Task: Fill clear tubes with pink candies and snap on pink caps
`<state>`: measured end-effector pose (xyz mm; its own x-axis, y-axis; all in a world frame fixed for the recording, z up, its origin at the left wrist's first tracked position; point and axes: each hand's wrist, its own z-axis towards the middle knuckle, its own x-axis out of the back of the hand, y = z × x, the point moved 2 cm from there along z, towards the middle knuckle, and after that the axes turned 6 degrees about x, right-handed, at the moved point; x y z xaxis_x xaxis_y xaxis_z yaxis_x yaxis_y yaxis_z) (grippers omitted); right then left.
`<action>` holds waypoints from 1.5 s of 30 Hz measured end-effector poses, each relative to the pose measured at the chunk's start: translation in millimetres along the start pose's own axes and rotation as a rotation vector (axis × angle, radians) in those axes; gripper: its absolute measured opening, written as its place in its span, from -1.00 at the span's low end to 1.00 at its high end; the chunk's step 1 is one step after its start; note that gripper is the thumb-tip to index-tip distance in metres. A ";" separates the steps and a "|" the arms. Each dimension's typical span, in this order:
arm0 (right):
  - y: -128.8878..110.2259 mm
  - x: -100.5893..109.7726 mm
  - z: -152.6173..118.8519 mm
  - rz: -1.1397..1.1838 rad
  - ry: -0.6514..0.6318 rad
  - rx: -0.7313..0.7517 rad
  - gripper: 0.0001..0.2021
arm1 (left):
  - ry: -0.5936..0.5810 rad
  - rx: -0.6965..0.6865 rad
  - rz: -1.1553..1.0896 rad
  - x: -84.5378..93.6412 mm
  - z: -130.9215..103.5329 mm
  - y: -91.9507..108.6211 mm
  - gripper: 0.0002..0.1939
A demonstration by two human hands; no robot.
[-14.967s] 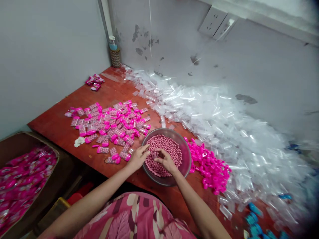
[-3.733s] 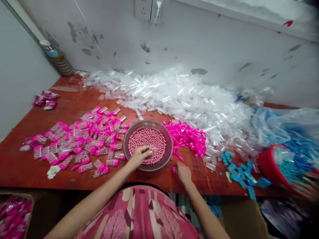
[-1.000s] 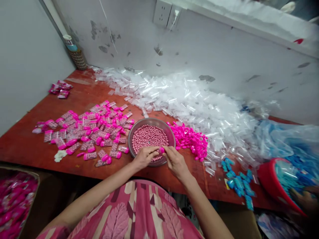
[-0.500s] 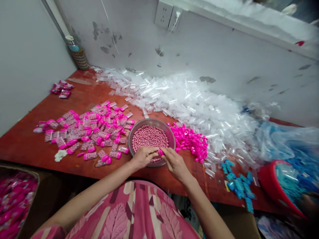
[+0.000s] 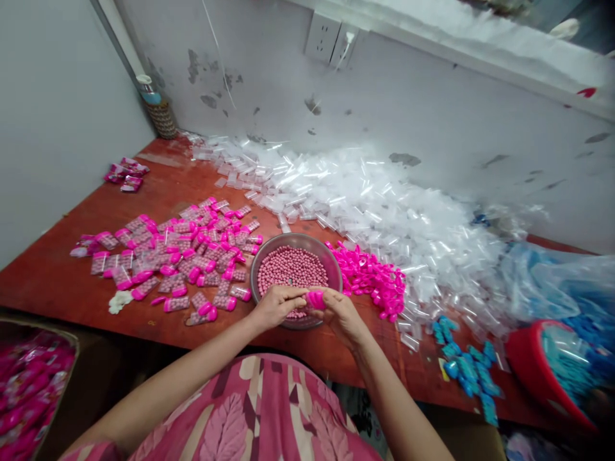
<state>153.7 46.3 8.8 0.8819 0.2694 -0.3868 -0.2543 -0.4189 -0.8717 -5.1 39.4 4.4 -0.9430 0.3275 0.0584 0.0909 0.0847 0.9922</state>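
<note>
A bright pink cap (image 5: 316, 299) sits between the person's two hands, over the inside of a grey metal bowl (image 5: 337, 274), toward the bowl's four o'clock. The left hand (image 5: 278, 306) comes in on the cap's nine o'clock side, thumb and fingers drawn together in a narrow pinch at the cap. The right hand (image 5: 342, 314) closes in from between three and four, its fingers curled in and bearing on the pink piece. Whether a clear tube is attached beneath the fingers cannot be told.

Round pink beads (image 5: 291, 269) lie in the bowl. With the bowl as the dial's centre and twelve toward the wall, loose pink caps (image 5: 369, 282) heap just beside it at three. Bead-filled containers with pink tops (image 5: 192, 250) spread from nine to ten on the red table (image 5: 187, 330); a white wad (image 5: 120, 301) lies just below nine. Clear empty containers (image 5: 360, 198) bank up from half past ten round past three.

Farther out, blue pieces (image 5: 466, 371) lie near four, with a red tub (image 5: 531, 362) beyond. Small pink packets (image 5: 125, 174) rest near ten. At half past eight, a carton (image 5: 91, 371) holds pink packs (image 5: 31, 384), any print on them too small to read. Dark printed marks (image 5: 368, 426) below the table edge, at five, are blurred beyond reading.
</note>
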 end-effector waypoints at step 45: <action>-36.1 188.4 297.0 -2.213 -0.253 0.262 -0.77 | 0.373 0.269 0.300 67.0 48.5 -55.0 -0.68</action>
<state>211.1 369.8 -121.9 -0.2880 0.0853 0.9538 0.7076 0.6901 0.1520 -57.8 102.3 -51.6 -0.9081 0.0225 0.4181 0.4059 0.2922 0.8659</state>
